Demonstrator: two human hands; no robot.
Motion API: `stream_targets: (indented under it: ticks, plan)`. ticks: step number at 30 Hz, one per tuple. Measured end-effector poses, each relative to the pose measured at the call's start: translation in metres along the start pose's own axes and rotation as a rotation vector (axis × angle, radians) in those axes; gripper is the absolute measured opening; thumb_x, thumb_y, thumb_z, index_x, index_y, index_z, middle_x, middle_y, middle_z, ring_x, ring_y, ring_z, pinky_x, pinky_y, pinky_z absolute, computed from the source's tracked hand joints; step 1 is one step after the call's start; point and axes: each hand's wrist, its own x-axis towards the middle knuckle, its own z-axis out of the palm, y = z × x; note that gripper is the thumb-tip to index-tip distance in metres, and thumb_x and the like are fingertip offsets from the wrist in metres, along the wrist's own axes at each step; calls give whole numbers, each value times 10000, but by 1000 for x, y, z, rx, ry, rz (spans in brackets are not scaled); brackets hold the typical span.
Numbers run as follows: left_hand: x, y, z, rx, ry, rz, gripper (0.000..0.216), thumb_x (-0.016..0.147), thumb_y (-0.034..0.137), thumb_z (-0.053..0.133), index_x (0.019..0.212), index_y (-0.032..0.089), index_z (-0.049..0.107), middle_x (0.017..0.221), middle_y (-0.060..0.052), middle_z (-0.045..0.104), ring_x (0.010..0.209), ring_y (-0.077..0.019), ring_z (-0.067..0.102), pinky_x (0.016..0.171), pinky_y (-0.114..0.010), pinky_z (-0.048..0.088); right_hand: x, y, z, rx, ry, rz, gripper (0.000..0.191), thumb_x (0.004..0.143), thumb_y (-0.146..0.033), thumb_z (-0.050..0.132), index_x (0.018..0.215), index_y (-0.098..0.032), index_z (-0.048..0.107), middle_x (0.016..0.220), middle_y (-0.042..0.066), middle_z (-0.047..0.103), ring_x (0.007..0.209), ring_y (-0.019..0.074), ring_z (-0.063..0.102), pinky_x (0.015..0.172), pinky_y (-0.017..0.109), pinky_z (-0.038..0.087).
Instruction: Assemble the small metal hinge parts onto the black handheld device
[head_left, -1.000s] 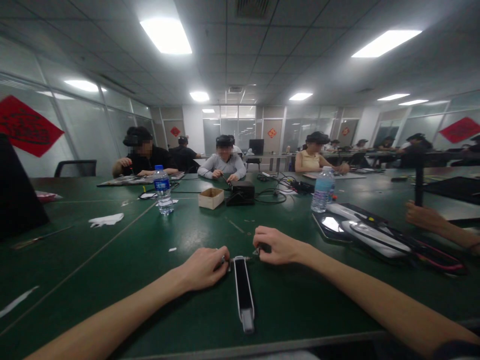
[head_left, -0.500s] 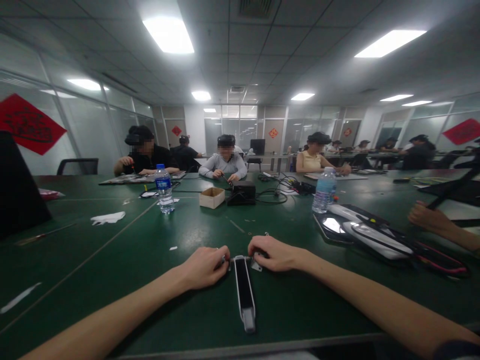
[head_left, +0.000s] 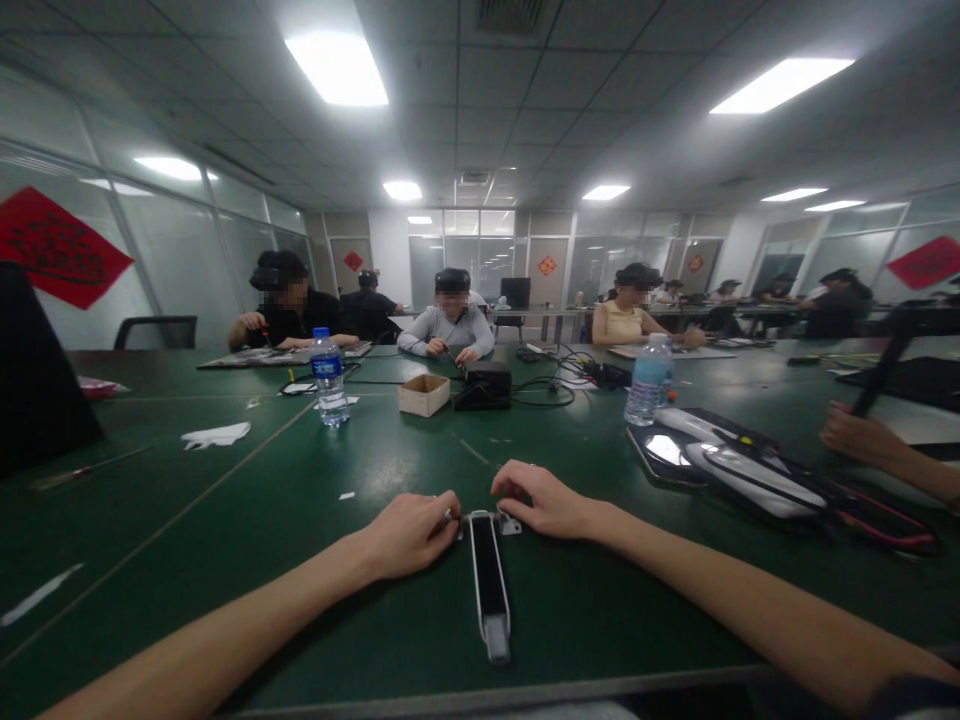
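Note:
A long narrow device with a black strip in a white frame (head_left: 491, 580) lies on the green table, its grey block end towards me. My left hand (head_left: 412, 535) is at its far end on the left, closed in a pinch on a small metal piece (head_left: 449, 515), mostly hidden by the fingers. On the right of that end, a small metal bracket with a hole (head_left: 511, 525) sticks out from under the thumb of my right hand (head_left: 547, 500). That hand's fingers are curved, with a gap between index finger and thumb; the thumb appears to touch the bracket.
Water bottles (head_left: 330, 385) (head_left: 648, 385) stand beyond my hands, with a small open box (head_left: 424, 396) and a black box (head_left: 484, 385) between. A tablet (head_left: 664, 450) and white-and-black gear (head_left: 757, 480) lie right. A co-worker's hand (head_left: 862, 435) grips a dark bar there.
My right hand has shifted slightly up and left, its index finger and thumb parting more. The bracket beneath has turned and sits a little further away. My left hand stays put.

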Motion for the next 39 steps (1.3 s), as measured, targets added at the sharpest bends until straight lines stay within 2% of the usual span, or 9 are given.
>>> stream_targets:
  ticks: [5, 9, 12, 17, 22, 28, 31, 34, 39]
  plan:
    - [0, 2, -3, 4, -14, -19, 138, 949, 251, 434, 1037, 203, 528, 751, -1, 660, 635, -176, 621, 575, -246, 396, 1, 2, 0, -72, 13, -34, 119, 879, -187, 584, 993, -154, 595, 963, 57, 608, 787, 151, 589, 734, 287, 507]
    - [0, 3, -4, -6, -19, -23, 132, 947, 244, 437, 1032, 199, 528, 757, -4, 664, 643, -175, 624, 580, -245, 402, 3, 14, -7, -257, 127, -1, 148, 925, -174, 498, 1017, -153, 613, 1010, 87, 627, 935, 198, 590, 855, 349, 484]
    - [0, 4, -5, -8, -20, -22, 135, 946, 247, 442, 1036, 199, 531, 757, -3, 663, 643, -174, 622, 581, -245, 405, 4, 30, -10, -375, 180, 55, 247, 932, -154, 470, 1138, -146, 607, 1109, 116, 616, 1040, 226, 563, 921, 390, 457]
    - [0, 4, -4, -4, -13, -20, 138, 944, 253, 437, 1021, 196, 537, 756, -7, 669, 645, -176, 626, 584, -249, 410, 2, 46, -8, -501, 84, 133, 355, 949, -222, 485, 1285, -165, 582, 1232, 147, 568, 1126, 263, 510, 954, 432, 428]
    - [1, 3, -2, 6, 3, -23, 146, 939, 261, 429, 1007, 199, 543, 733, -5, 665, 623, -177, 625, 568, -251, 406, 2, 47, -9, -557, 36, 173, 353, 966, -252, 452, 1285, -213, 597, 1253, 135, 562, 1166, 271, 483, 966, 435, 404]
    - [2, 1, 2, 12, 17, -52, 126, 930, 255, 440, 991, 205, 538, 727, -3, 664, 639, -178, 631, 588, -250, 417, 3, 52, -18, -606, 52, 260, 340, 943, -197, 440, 1225, -157, 625, 1180, 151, 602, 1114, 269, 498, 945, 411, 408]
    - [2, 0, 3, 14, 29, -69, 128, 929, 262, 440, 988, 208, 539, 743, -4, 665, 653, -177, 633, 594, -248, 421, 3, 51, -17, -579, 42, 221, 395, 949, -214, 438, 1322, -191, 567, 1229, 146, 583, 1147, 267, 481, 956, 421, 404]
    - [2, 0, 3, 12, 40, -71, 133, 930, 267, 432, 985, 211, 540, 728, 0, 655, 644, -174, 628, 589, -248, 421, 6, 45, -12, -524, -23, 127, 406, 968, -245, 428, 1359, -249, 541, 1305, 130, 551, 1200, 269, 460, 981, 457, 392]
    - [3, 1, 1, 2, 32, -66, 140, 930, 266, 423, 981, 206, 539, 725, -3, 653, 635, -176, 622, 585, -255, 421, 12, 30, -10, -539, -63, 70, 259, 953, -205, 480, 1125, -181, 672, 1187, 140, 613, 1131, 277, 511, 937, 459, 426]
